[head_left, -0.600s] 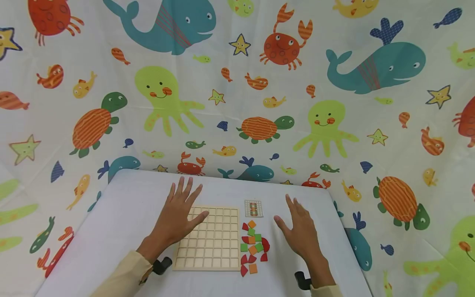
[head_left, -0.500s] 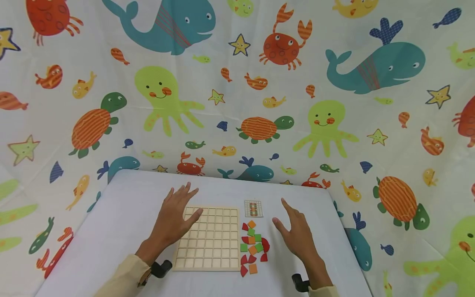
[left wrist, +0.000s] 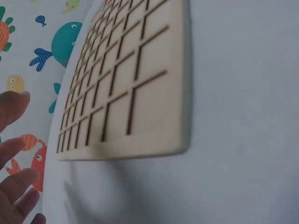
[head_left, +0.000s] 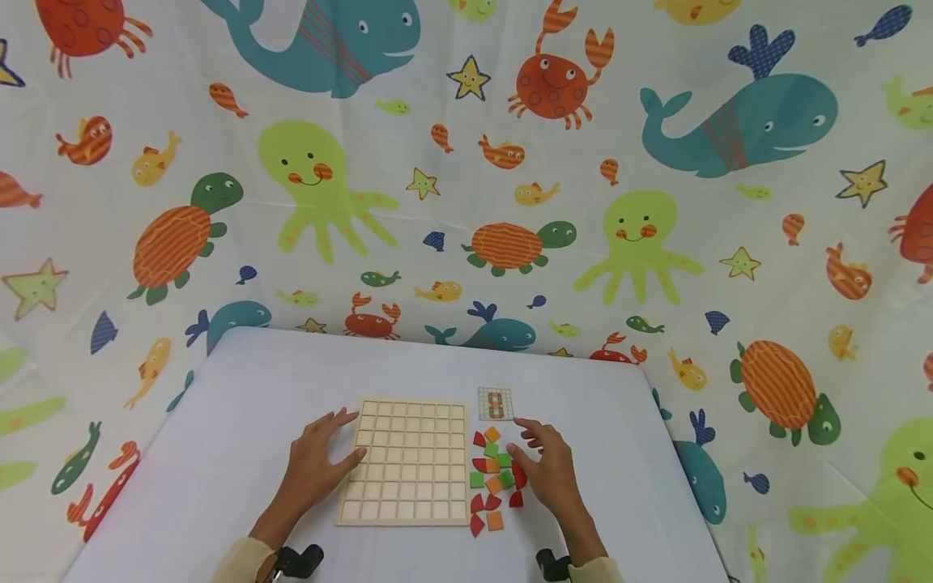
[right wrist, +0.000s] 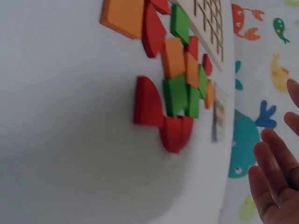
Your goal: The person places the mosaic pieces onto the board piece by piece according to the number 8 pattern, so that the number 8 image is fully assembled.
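A pale wooden grid board (head_left: pixel 411 463) of square cells lies flat on the white table. Beside its left edge is my left hand (head_left: pixel 313 465), thumb and fingers spread apart and holding nothing; whether the thumb touches the rim I cannot tell. My right hand (head_left: pixel 551 470) hovers at the right side of a loose group of pieces, fingers slightly bent, nothing in them. Among those pieces are orange squares (head_left: pixel 495 521), green squares (head_left: pixel 477 480) and red quarter-round pieces (right wrist: pixel 148 102). The hand partly hides some red ones. A small printed pattern card (head_left: pixel 496 403) lies beyond the pieces.
Behind the table (head_left: pixel 277 380) hangs a white cloth (head_left: pixel 452 283) printed with sea animals. Its lower part meets the table's far edge. A black camera mount (head_left: pixel 300 560) sits on the left wrist, another black mount (head_left: pixel 552 565) on the right.
Both hands have come lower and closer in: the left drew back to the board's left edge, the right moved left toward the pieces. The board, pieces and card stay put; the view tilted slightly.
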`<action>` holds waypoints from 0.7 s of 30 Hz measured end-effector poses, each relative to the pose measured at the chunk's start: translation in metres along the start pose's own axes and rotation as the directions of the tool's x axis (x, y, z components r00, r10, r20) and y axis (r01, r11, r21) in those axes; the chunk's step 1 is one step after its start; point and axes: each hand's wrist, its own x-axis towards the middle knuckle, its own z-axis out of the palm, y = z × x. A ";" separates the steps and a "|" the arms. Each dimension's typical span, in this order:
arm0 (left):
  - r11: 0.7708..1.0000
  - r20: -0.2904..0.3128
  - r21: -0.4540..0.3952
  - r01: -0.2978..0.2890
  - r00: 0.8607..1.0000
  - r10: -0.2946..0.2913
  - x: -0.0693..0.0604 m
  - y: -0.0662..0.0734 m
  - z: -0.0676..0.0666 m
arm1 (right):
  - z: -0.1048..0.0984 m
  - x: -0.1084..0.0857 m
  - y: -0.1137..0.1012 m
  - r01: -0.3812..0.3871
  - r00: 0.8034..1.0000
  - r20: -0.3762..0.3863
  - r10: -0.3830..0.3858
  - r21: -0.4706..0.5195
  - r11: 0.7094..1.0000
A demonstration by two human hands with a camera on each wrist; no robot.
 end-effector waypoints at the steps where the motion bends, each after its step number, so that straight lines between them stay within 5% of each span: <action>1: 1.000 0.013 0.005 0.004 1.000 -0.004 -0.002 -0.005 0.002 | 0.005 0.002 0.001 0.005 1.000 0.001 -0.005 0.013 1.000; 11: 0.998 0.065 -0.055 0.000 0.998 0.003 -0.013 -0.036 0.016 | 0.043 0.025 -0.006 0.008 0.989 0.150 -0.013 0.038 0.999; 21: 0.998 0.062 -0.055 -0.019 0.998 0.022 -0.016 -0.038 0.022 | 0.065 0.040 -0.005 0.026 0.993 0.115 -0.006 -0.174 0.984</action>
